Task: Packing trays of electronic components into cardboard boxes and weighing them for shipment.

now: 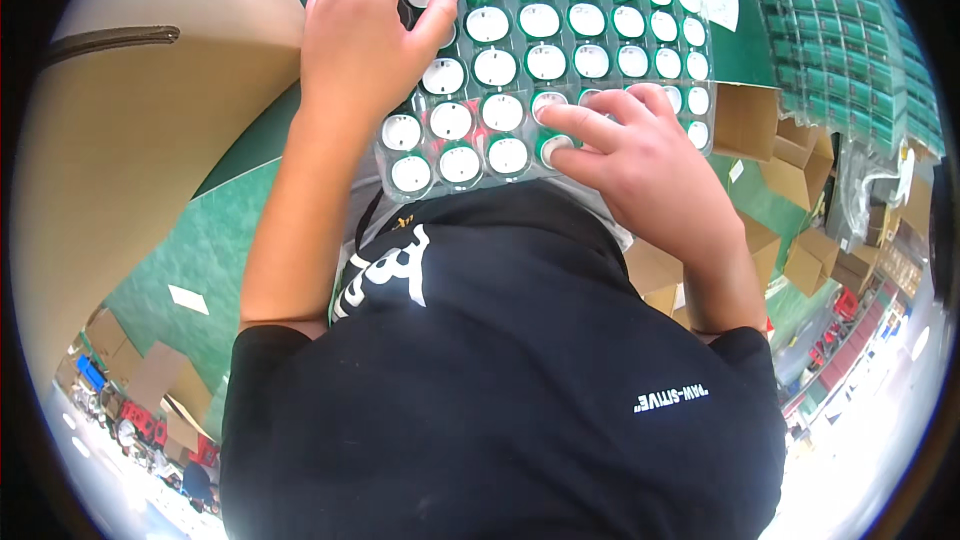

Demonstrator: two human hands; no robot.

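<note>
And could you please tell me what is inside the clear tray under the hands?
The clear tray holds rows of round white-topped pieces with green edges. The left hand and right hand cover some positions, so what sits there cannot be fully seen.

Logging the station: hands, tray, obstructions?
Left hand at far left of clear tray; right hand nearer, right of middle. Tray holds rows of white-topped pieces. Brown cardboard close by left hand.

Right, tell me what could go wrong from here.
The fingers of the right hand are right at the white pieces, so one might get knocked askew. The near edge of the tray lies close to the black shirt; leaning in could nudge it.
</note>
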